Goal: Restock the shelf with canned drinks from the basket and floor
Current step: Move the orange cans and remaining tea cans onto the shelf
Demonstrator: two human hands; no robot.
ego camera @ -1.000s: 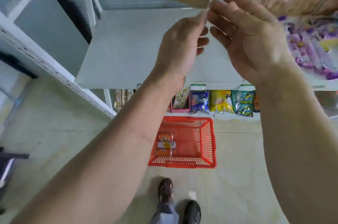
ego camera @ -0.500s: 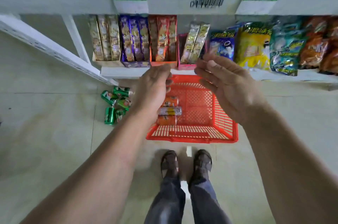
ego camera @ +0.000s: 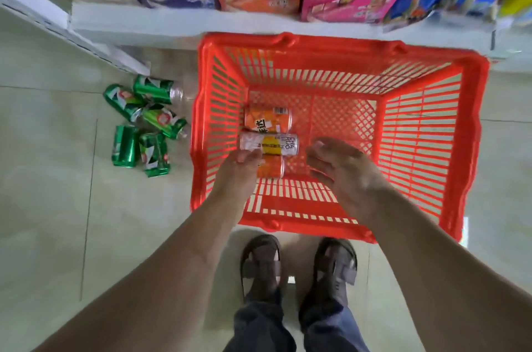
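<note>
Both hands are down inside the red basket, over the three cans lying on their sides in its left half. The white-and-yellow can sits in the middle, long axis running left-right, with an orange can touching it on the shelf side and another orange can on the near side, half hidden.

The left hand is nearer: fingertips at the middle can's left end, fingers loosely curled, holding nothing that shows. The right hand hovers just off the cans' right ends, fingers spread and relaxed, empty.

Likely next move: close on a can end-on from each side.

Five green cans lie on the floor left of the basket, untouched.

Versus 0.5 s ago: the hands were above the basket's far rim; they've dropped in, and the view has tipped down and closed on the basket.
</note>
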